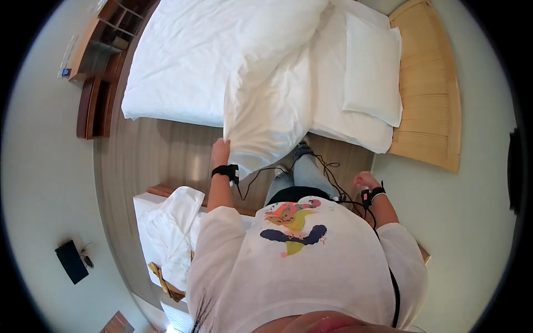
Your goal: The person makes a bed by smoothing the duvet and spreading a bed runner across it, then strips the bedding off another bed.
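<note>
My left hand is closed on the edge of a white duvet, whose corner hangs off the near side of the bed. The duvet lies rumpled over the left part of the mattress, and its near part bunches into folds toward my legs. My right hand is off to the right over the floor, fingers curled, with nothing visible in it. A black strap with a small device sits on each wrist, and black cables run from them near my legs.
A white pillow lies by the wooden headboard. Behind my left side, a second bed carries crumpled white linen and a gold-brown cloth. A dark wooden cabinet stands at the left. Loose black cables trail near my feet.
</note>
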### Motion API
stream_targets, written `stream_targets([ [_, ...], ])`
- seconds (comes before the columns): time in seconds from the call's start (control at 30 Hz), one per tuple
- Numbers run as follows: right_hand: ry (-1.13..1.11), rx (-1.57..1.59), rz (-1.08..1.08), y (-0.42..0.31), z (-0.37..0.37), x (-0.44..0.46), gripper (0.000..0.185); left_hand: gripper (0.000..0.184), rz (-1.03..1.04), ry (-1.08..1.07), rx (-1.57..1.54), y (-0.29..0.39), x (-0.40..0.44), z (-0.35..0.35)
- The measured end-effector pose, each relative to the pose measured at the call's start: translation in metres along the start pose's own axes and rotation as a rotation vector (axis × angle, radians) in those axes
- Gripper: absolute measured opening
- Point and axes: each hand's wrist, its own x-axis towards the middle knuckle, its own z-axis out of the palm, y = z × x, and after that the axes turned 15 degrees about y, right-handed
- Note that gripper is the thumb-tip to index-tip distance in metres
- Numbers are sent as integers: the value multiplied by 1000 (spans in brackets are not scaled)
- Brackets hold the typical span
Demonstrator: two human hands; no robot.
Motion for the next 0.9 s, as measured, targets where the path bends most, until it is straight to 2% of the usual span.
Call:
stream_targets([
  [0.03,4,11,5,-5,3,-1,20,30,12,-3,4,11,-1,-3],
  [0.1,229,410,296,-25,3,13,17,29,25,11,-33,42,1,-4],
  [0.17,236,454,220,-46,6,42,14,28,72,9,-19,75,10,-3],
  [0.27,180,502,73,-63,25,100,13,23,157,47,-469,109,10,-11],
  [0.33,163,219,-92,-57,48,143,17,22,142,-31,-724,138,-6,-62],
  [0.4,297,-115,-231,-64,77,173,26,20,76,35,-883,161,-34,-125],
  [0.43,264,-86,-161,-84,85,180,35,19,-37,-64,-932,162,-45,-156],
  [0.47,231,-58,-91,-112,90,180,44,18,-7,-133,-888,160,-48,-186],
  [0.5,267,111,32,-138,93,174,60,18,-68,-128,-998,169,-52,-204],
  [0.57,303,311,125,-136,122,199,79,19,-78,-211,-976,174,-57,-230],
  [0.63,264,390,240,-170,131,202,85,17,-48,-243,-917,178,-66,-237],
  [0.7,183,540,254,-183,146,208,95,13,104,-287,-752,175,-75,-236],
  [0.73,168,532,237,-180,157,213,95,13,164,-406,-711,182,-71,-242],
  [0.77,38,528,144,-176,175,222,90,15,111,-467,-781,197,-70,-250],
  [0.87,-356,499,-132,-164,224,264,74,17,181,-412,-860,212,-69,-259],
  [0.9,-392,529,-143,-170,228,262,74,17,225,-437,-838,214,-67,-263],
])
